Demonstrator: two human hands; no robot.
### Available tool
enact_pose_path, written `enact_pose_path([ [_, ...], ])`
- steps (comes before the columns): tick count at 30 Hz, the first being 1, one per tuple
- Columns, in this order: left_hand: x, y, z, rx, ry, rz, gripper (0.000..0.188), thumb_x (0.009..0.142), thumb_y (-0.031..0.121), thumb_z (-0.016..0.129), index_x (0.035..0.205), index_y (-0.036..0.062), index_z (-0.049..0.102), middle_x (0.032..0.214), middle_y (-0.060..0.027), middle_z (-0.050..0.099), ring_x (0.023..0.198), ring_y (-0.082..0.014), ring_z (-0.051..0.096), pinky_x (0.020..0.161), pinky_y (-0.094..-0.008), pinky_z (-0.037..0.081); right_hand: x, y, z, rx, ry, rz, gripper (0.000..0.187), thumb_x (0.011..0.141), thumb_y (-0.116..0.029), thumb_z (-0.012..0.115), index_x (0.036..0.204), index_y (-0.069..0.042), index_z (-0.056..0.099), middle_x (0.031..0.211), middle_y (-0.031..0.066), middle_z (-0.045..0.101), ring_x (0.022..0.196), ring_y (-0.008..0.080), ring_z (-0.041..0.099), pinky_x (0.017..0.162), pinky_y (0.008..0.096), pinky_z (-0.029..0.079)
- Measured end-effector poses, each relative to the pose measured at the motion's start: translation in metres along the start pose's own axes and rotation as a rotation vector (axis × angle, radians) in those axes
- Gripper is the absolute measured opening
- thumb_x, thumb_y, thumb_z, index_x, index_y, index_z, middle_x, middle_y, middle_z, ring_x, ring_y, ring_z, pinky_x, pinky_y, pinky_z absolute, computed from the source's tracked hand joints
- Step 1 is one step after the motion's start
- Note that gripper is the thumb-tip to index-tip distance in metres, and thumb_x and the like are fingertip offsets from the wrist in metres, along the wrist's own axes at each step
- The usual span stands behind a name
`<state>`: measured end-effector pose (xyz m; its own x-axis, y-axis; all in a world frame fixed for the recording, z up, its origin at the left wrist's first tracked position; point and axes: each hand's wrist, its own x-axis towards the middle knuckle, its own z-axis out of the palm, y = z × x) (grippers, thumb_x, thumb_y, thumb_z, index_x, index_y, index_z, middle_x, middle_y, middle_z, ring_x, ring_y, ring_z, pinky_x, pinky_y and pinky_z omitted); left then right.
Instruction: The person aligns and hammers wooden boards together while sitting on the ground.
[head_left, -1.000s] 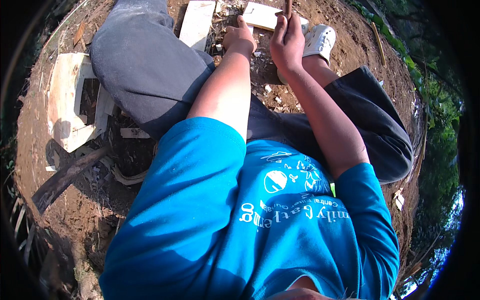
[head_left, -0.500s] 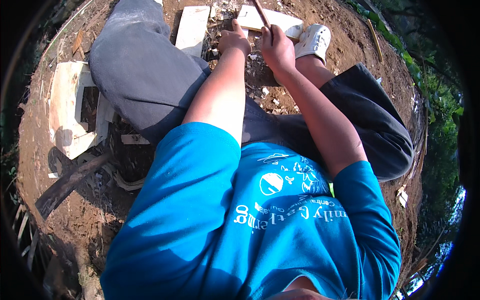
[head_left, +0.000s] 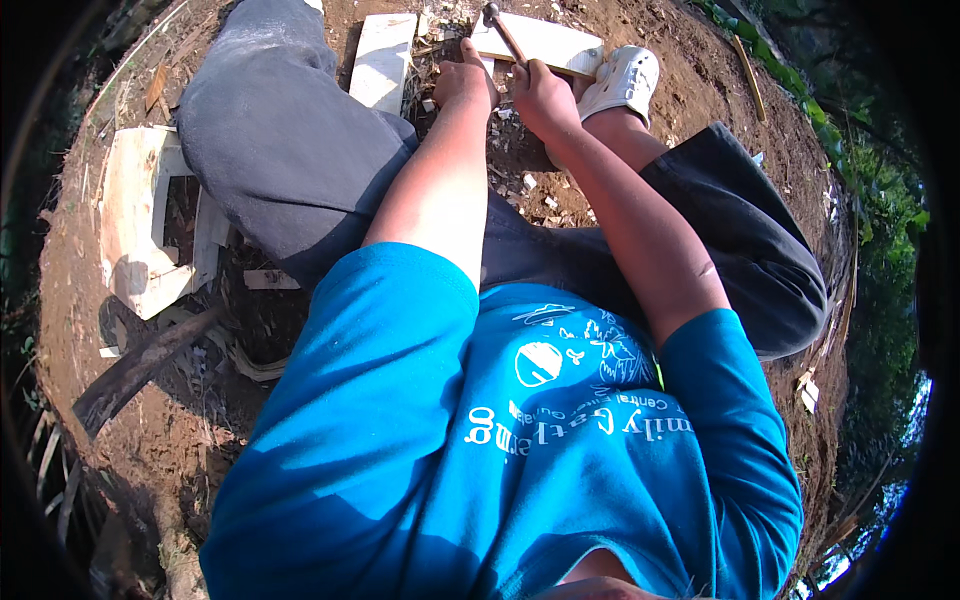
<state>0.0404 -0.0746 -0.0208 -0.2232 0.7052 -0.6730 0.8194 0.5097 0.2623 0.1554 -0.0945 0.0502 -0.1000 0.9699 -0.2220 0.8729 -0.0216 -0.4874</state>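
My right hand (head_left: 547, 100) is closed round the handle of a hammer (head_left: 508, 38), whose dark metal head is raised over the left end of a pale wooden board (head_left: 550, 44). The board lies across the ground beyond my hands, on or against a smaller pale piece (head_left: 488, 66) that shows below its near edge. My left hand (head_left: 464, 84) is beside that end, thumb stretched out and the other fingers curled in. What those fingers hold, if anything, is hidden.
Another pale board (head_left: 384, 62) lies left of my left hand. A wooden frame (head_left: 130, 220) rests by my left knee, near a dark log (head_left: 150, 368). My right foot in a white clog (head_left: 628, 80) is at the board's right end. Wood chips litter the soil.
The hammer's head has come down into view above the board's left end. My right hand has shifted slightly left. My left hand stays nearly in place; the nail seen standing in the board is now hidden.
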Motion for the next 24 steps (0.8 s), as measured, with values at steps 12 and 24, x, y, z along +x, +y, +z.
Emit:
enact_pose_path([
  [12,0.008,-0.01,0.009,-0.043,0.048,-0.039,0.104,0.089,0.032,0.076,0.167,0.0288,0.007,0.147,-0.0238,0.044,0.13,-0.0393,0.058,0.101,-0.0477,0.056,-0.001,-0.013,-0.013,0.071,0.09,-0.074,0.035,0.105,-0.038,0.05,0.109,-0.006,0.061,0.089,0.0286,0.07,0.088,0.051,0.067,0.081,0.0582,0.052],
  [24,-0.002,-0.001,0.005,-0.069,0.046,-0.029,0.096,0.093,0.03,0.071,0.167,0.0293,0.01,0.148,-0.0236,0.044,0.13,-0.0383,0.058,0.1,-0.046,0.056,-0.012,-0.007,-0.017,0.216,0.238,-0.282,0.023,0.106,-0.029,0.055,0.106,-0.006,0.056,0.078,0.0231,0.065,0.077,0.0491,0.065,0.066,0.054,0.049],
])
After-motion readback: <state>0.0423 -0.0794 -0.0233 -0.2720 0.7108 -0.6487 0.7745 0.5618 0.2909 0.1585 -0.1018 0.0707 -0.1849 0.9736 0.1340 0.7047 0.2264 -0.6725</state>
